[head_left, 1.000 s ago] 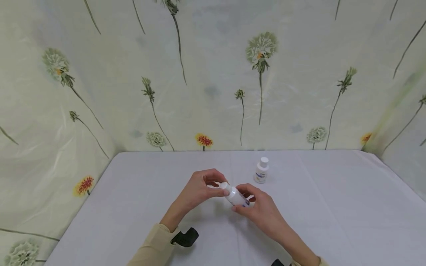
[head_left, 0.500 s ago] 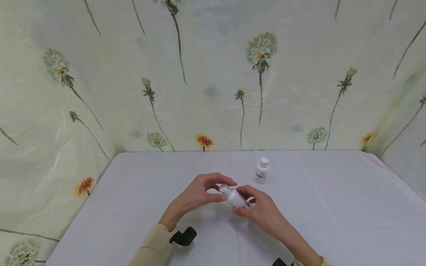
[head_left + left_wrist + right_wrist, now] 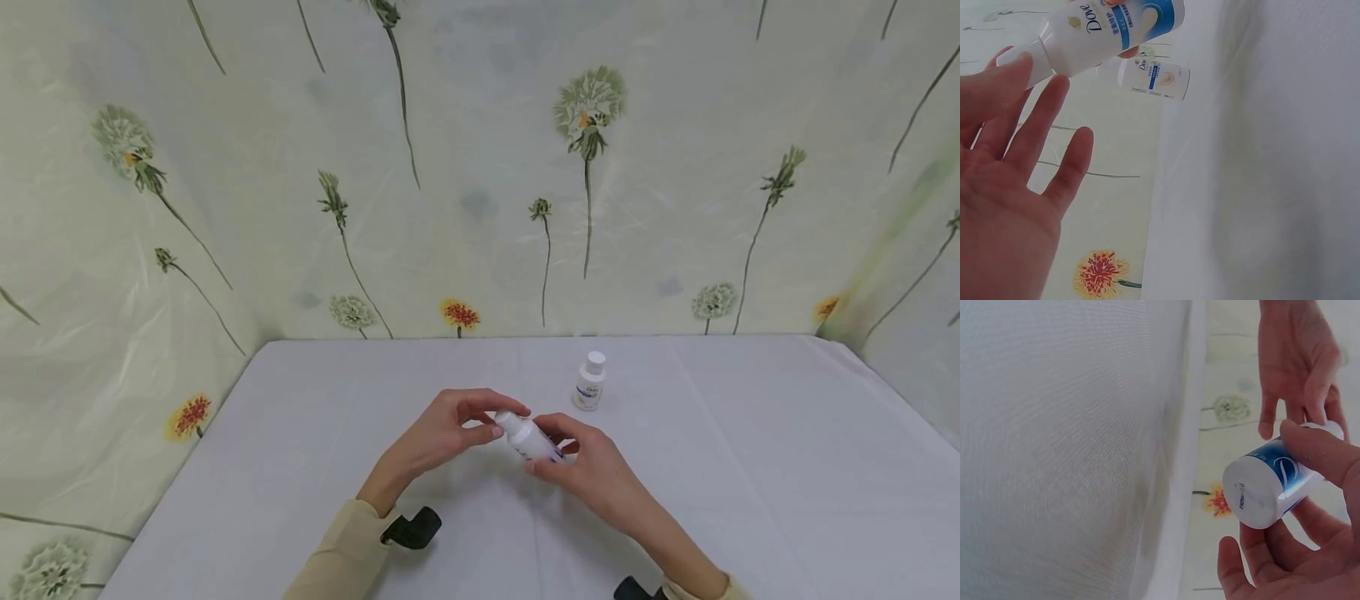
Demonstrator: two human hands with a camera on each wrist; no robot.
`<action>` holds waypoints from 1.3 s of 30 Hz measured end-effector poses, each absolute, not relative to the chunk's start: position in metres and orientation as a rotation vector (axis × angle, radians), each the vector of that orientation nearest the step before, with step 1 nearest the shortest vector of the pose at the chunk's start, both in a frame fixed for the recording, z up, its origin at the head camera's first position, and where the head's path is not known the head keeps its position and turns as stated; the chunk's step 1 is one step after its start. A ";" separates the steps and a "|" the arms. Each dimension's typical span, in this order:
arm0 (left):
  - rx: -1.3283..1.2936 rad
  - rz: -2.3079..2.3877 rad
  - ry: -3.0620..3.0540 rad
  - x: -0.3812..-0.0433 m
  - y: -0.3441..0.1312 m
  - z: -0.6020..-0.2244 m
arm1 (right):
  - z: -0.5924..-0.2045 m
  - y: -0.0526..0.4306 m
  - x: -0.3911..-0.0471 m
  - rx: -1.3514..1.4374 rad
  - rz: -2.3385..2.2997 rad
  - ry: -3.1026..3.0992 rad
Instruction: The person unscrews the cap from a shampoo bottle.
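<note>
A small white Dove bottle (image 3: 531,440) with a blue-trimmed label is held tilted above the table, its cap end up and to the left. My right hand (image 3: 600,479) grips its body near the base, thumb on one side and fingers on the other. The left hand (image 3: 431,442) pinches the white cap (image 3: 1038,61) between thumb and fingertips; the other fingers spread away from the bottle. In the right wrist view, the round base (image 3: 1252,492) shows a printed code. Behind the hands, a second bottle (image 3: 589,385) of the same kind stands upright with its cap on.
A white cloth (image 3: 712,467) covers the table. Flower-printed sheeting (image 3: 480,167) rises along the back and both sides. Black wrist camera mounts (image 3: 414,528) sit at both cuffs.
The left fingers loosen from the cap, lift with the thumb sliding lower, then settle on it again. The right hand keeps its hold on the bottle. The standing bottle stays in place.
</note>
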State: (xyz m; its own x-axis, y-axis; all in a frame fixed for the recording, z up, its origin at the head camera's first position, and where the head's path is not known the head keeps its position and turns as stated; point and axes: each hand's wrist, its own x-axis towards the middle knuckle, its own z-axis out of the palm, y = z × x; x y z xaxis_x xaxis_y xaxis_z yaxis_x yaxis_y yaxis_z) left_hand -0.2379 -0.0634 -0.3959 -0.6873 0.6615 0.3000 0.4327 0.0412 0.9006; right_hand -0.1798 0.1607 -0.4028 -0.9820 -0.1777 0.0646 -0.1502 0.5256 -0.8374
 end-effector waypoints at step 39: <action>1.119 1.758 2.089 -0.236 -0.059 -0.396 | -0.400 0.163 -0.177 -0.284 -1.472 2.775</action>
State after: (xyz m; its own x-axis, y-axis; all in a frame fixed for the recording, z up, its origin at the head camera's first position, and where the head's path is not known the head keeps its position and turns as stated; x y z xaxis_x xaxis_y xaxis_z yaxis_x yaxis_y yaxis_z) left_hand -0.2358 -0.0592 -0.3957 -0.6969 0.6453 0.3130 0.4188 0.0118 0.9080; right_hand -0.1772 0.1633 -0.3996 -0.9837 -0.1525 0.0955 -0.1646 0.5481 -0.8200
